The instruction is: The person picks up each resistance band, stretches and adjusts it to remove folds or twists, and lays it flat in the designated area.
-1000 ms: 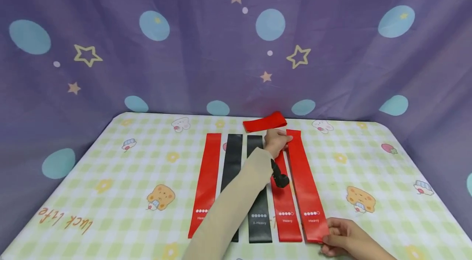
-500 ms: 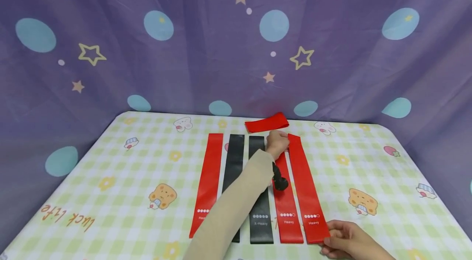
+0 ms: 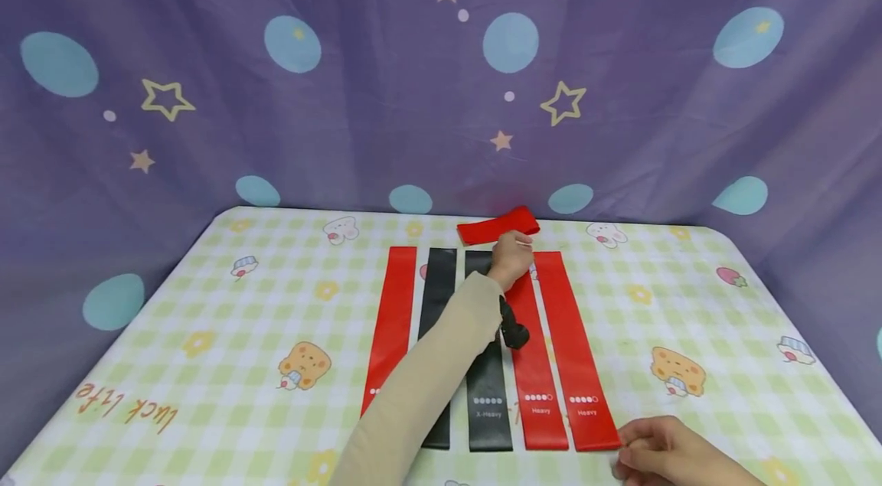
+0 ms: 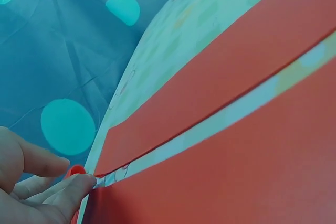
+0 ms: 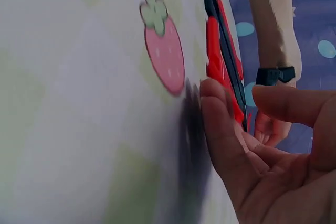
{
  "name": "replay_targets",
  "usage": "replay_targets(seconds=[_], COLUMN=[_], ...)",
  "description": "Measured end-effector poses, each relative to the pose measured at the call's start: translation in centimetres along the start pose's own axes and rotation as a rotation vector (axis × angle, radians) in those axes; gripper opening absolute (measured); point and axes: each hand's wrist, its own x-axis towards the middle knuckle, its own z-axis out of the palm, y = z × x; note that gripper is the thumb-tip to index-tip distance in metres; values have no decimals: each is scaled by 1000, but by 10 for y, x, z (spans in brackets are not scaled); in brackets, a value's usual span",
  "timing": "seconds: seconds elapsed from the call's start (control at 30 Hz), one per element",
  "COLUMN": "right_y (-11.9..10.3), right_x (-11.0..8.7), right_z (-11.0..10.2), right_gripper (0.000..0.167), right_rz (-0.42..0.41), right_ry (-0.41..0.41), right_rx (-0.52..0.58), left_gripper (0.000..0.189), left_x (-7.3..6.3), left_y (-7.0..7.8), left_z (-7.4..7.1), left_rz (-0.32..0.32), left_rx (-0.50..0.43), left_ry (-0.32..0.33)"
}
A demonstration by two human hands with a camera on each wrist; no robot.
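Observation:
Two red resistance bands marked Heavy lie side by side on the right, the rightmost band point(image 3: 577, 348) and its inner neighbour point(image 3: 540, 379). My left hand point(image 3: 511, 260) is over the inner band's far end, close to a folded red band point(image 3: 498, 229); whether it touches either is hard to tell. In the left wrist view the left hand's thumb and finger point(image 4: 79, 195) stand apart with nothing visibly held. My right hand point(image 3: 664, 448) rests beside the near end of the rightmost band, just off it. The right wrist view shows its fingers point(image 5: 220, 129) loosely bent, thumb apart.
Left of these lie a black X-Heavy band point(image 3: 489, 402), another black band point(image 3: 437, 287) and a red band point(image 3: 393, 310), partly covered by the left sleeve point(image 3: 427, 371). A checked cloth point(image 3: 227, 363) covers the table. A purple curtain point(image 3: 386, 88) stands behind.
The left hand has let go of the rightmost band's far corner and moved slightly left and away. That band now lies flat. The right hand has let go of its near corner and drawn right.

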Motion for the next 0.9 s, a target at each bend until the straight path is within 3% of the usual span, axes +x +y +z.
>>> replay_targets(seconds=[0.23,0.4,0.63,0.9], right_y=[-5,-11,-18,-33], right_x=[4,9,10,23], right_z=[-3,-2,-7,-13], right_gripper=[21,16,17,15], right_rz=[-46,-53,-105,-114], right_ry=[151,249,413,458], right_rx=[-260,-399,-679,-723], left_gripper=[25,21,18,23], left_x=[-2,0,1,-1], left_y=[0,-7,-11,-13], left_z=[-16,-27,-41,-62], left_rz=[37,25,7,-10], left_rx=[23,5,22,-14], left_ry=[36,41,84,119])
